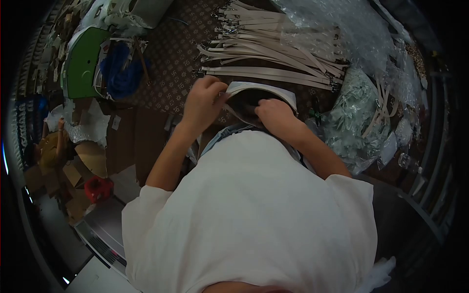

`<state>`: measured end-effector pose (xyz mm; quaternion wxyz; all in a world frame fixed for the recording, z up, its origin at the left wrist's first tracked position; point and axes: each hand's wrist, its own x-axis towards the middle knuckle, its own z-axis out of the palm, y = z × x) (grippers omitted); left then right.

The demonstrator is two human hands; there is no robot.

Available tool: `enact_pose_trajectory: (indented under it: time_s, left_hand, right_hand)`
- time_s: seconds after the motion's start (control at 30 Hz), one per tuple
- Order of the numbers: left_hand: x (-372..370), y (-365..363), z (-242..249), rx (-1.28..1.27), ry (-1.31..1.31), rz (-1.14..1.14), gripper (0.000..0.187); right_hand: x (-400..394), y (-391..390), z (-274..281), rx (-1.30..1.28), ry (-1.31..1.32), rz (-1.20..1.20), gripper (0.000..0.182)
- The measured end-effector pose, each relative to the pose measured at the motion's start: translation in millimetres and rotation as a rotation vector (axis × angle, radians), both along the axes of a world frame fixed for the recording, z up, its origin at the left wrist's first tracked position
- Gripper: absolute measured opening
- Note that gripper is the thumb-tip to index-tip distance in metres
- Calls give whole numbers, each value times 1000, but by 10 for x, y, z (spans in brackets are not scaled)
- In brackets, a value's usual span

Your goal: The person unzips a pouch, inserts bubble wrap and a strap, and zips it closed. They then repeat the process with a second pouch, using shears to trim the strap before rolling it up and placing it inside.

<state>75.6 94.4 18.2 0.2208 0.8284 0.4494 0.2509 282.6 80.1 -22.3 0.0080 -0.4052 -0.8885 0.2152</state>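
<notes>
At the table's near edge, against my body, lies a pale zippered bag (274, 89) with its mouth open and a dark inside. My left hand (204, 101) is closed in a pinch at the left end of the opening, by the zipper edge. Reaching in from the right, my right hand (276, 116) has its fingers curled at the mouth of the bag; what they hold, if anything, is hidden. Beyond the bag, several cream straps (264, 74) with metal clasps lie in a row.
Clear plastic wrap (337, 24) covers part of the straps. A heap of plastic-wrapped pieces (354, 117) sits to the right. At left are a green panel (83, 66), a blue bundle (119, 73) and a red container (98, 189). Another person (51, 146) is further left.
</notes>
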Motion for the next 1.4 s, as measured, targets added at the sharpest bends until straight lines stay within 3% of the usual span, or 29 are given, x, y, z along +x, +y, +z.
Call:
enact_pose_trajectory:
  time_s: [0.03,0.07,0.1,0.17,0.23,0.3,0.43,0.5,0.57,0.6,0.67,0.7,0.77,0.9,0.97,1.1,1.13,1.2,1.27,1.33,1.37,1.4]
  left_hand:
    - [-121,-20,-16,-113,101,140,15]
    - [-196,-34,-34,-223,200,282,17]
    - [-234,-70,-45,-223,196,286,17]
    - [-289,-165,-44,-883,-148,349,17]
    - [-276,-259,-41,-759,-139,321,16]
    - [-250,-340,-29,-630,-131,300,15]
    - [-206,-502,105,-602,-184,289,15]
    - [-172,-608,113,-663,-212,386,16]
    - [-150,-682,24,-594,-231,350,20]
    - [-152,-721,-33,-591,-246,418,20]
    - [-179,-776,-135,-1150,-794,441,23]
    - [-190,-813,-151,-1134,-819,481,23]
    - [-211,-875,-171,-1154,-937,416,25]
    - [-246,-1016,-184,-1109,-984,401,26]
    - [-292,-1065,-173,-1102,-981,494,27]
    - [-539,-1278,-325,-1211,-824,498,30]
    - [-593,-1263,-343,-1224,-821,453,30]
    - [-727,-1110,-396,-1069,-471,266,35]
    - [-867,-772,-361,-1167,-148,341,37]
    - [-1000,-484,-998,-1088,-174,395,48]
    - [-930,-349,-1186,-1088,-403,519,55]
    - [-838,-225,-1260,-1074,-633,637,63]
  right_hand:
    - [-9,18,66,-4,-3,1,13]
    - [-40,75,161,-12,236,-41,15]
    - [-94,123,210,-20,476,-82,19]
    - [-289,221,122,-16,601,-162,22]
    - [-466,253,186,-15,725,-241,26]
    - [-574,267,347,-681,363,-263,25]
    - [-620,224,354,-977,416,-211,28]
    - [-598,120,307,-899,629,-344,25]
    - [-660,-39,138,-373,811,-345,23]
    - [-656,-59,188,-405,801,-282,23]
    - [-627,-30,329,-567,652,-459,18]
    - [-618,-41,314,-582,640,-416,18]
    - [-599,-48,278,-188,669,-328,19]
    - [-604,-2,283,21,532,-206,26]
    - [-554,112,233,372,390,-229,31]
    - [-26,670,55,267,419,-551,29]
    - [-55,667,48,305,453,-479,28]
    - [-81,757,-45,363,476,-415,28]
    - [-74,791,-290,-206,873,-637,24]
    - [-141,726,-468,-268,1020,-752,27]
    - [-214,690,-605,-347,1166,-861,33]
    - [-309,639,-975,-262,1114,-784,38]
